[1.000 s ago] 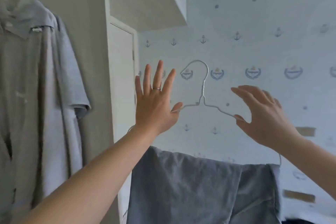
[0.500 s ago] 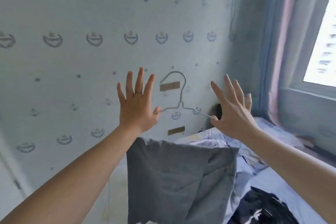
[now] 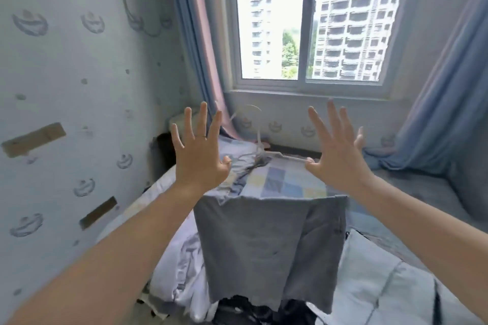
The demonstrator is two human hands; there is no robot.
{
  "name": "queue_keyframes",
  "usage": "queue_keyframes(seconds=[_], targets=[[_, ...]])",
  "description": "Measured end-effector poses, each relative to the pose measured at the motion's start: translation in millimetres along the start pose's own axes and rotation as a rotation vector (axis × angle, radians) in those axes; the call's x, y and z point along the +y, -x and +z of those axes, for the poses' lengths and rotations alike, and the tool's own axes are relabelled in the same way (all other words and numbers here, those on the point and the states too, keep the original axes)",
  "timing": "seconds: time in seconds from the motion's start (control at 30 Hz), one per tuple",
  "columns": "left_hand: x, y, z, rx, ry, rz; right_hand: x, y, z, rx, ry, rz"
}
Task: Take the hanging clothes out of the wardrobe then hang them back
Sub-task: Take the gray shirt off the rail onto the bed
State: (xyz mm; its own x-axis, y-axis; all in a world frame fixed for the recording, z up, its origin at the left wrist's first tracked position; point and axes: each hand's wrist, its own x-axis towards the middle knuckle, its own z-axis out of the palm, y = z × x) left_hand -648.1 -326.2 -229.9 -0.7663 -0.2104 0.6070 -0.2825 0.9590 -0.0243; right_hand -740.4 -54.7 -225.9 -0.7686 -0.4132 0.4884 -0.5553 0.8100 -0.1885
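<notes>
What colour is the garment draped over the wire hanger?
Plain grey: the garment on the wire hanger shows best in the head view.

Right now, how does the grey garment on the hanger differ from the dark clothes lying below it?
The grey garment hangs flat from the wire hanger, up in the air; the dark clothes lie crumpled on the bed. The grey garment is mid grey, the dark clothes near black. Both are clothing.
</notes>
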Motion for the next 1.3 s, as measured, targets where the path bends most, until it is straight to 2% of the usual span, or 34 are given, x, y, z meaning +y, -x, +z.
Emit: queue_keyframes(seconds=[0.17,0.33,0.53,0.7,0.87,0.97,1.03,1.13,1.2,1.3], targets=[[90.8,-51.0,69.1,-0.042,0.148,0.218,86.3,17.6,-2.4,0.028,0.182,0.245],[178.2,-74.4,110.8,-0.153,0.286,0.391,147.5,50.9,-6.6,0.004,0.290,0.494],[254.1,-71.9,150.2,-0.240,0.416,0.607,187.8,97.7,-5.5,-0.041,0.314,0.724],[300.8,-70.4,174.5,-0.286,0.488,0.729,211.9,121.8,-5.7,-0.061,0.333,0.834],[349.5,-76.7,196.9,-0.338,0.560,0.725,258.1,130.4,-4.1,-0.051,0.299,0.823],[384.9,-78.6,222.1,-0.458,0.579,0.677,309.5,132.4,13.6,-0.061,0.109,0.844],[407.7,-75.4,249.2,-0.635,0.606,0.585,341.9,130.9,31.2,-0.150,0.032,0.904],[434.7,-60.8,295.3,-0.945,0.545,0.383,385.3,132.6,66.6,-0.412,0.065,0.957],[447.9,-47.4,327.2,-1.040,0.462,0.339,413.8,137.8,96.7,-0.530,0.105,0.985],[464.4,-25.6,377.9,-1.132,0.375,0.310,454.7,154.0,149.5,-0.620,0.070,1.017]])
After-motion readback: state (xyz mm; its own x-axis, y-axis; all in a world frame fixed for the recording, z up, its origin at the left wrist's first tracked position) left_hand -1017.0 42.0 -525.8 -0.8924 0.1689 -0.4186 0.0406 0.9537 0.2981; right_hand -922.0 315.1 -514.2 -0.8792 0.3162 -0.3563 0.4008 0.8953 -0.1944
